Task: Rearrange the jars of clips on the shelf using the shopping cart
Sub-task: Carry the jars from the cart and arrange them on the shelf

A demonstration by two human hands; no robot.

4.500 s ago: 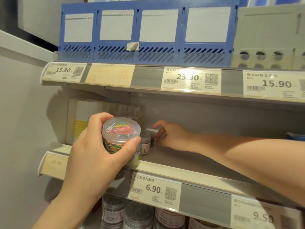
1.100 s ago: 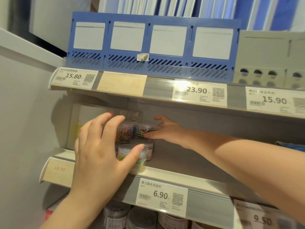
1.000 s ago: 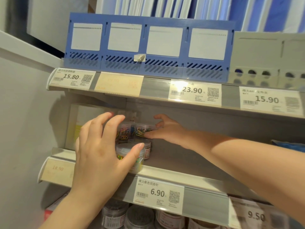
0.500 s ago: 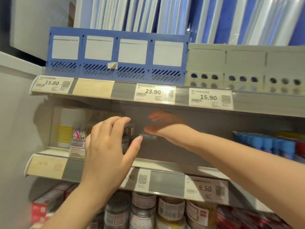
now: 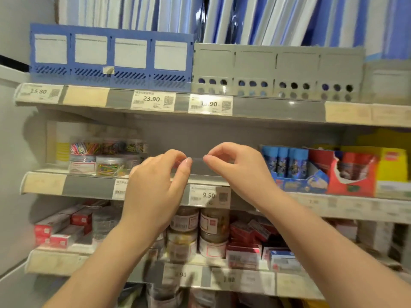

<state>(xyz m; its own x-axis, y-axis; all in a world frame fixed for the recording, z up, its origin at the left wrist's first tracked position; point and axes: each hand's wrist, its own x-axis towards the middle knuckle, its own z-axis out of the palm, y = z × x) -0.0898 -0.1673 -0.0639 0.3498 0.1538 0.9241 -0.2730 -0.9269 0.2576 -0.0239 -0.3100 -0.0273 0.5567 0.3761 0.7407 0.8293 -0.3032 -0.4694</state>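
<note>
– Both hands, what are they doing?
– Left hand (image 5: 155,190) and right hand (image 5: 240,172) hover side by side before the middle shelf (image 5: 89,185). Their fingers are curled and the fingertips nearly meet. Blur hides whether they pinch anything.
– And the jars of clips (image 5: 100,158)?
– Stacked at that shelf's left end.

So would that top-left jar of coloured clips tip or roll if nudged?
It could slide off fairly easily: the top jar sits stacked on a lower jar, not on the shelf. It looks short and round, so on its side it would probably roll. Its clear walls suggest light, smooth plastic.
</note>
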